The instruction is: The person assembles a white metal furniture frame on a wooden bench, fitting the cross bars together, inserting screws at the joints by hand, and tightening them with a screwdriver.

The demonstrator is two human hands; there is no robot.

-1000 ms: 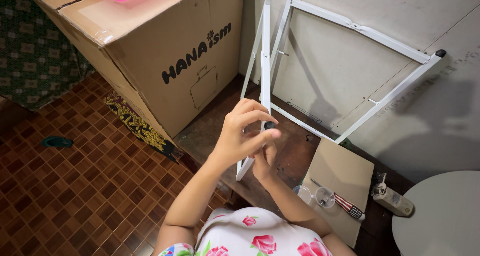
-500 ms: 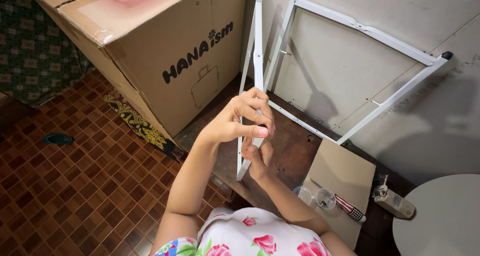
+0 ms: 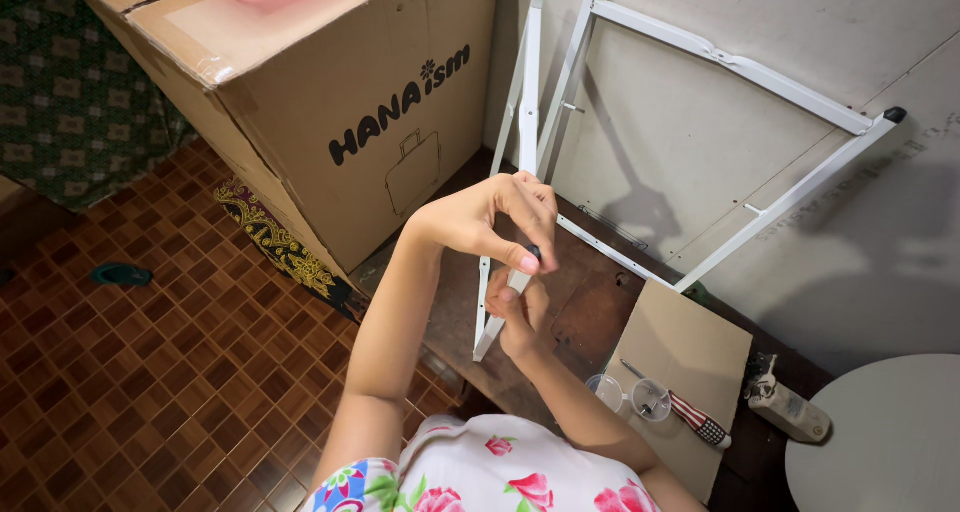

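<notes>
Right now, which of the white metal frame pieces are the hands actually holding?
The loose narrow white rail nearest the cardboard box. The left hand and right hand grip it, while the larger white frame leans untouched against the wall.

Fastener (image 3: 535,253) in fingers, prob. screw

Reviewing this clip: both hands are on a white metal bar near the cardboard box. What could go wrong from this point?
1. The left hand pinches a small dark part at the white metal bar; if it slipped, it could be hard to find on the dark floor.
2. The bar is steadied low down only by the right hand, so it might tip toward the white frame leaning on the wall.
3. The small clear cups sit near the right forearm and could be knocked over.
</notes>
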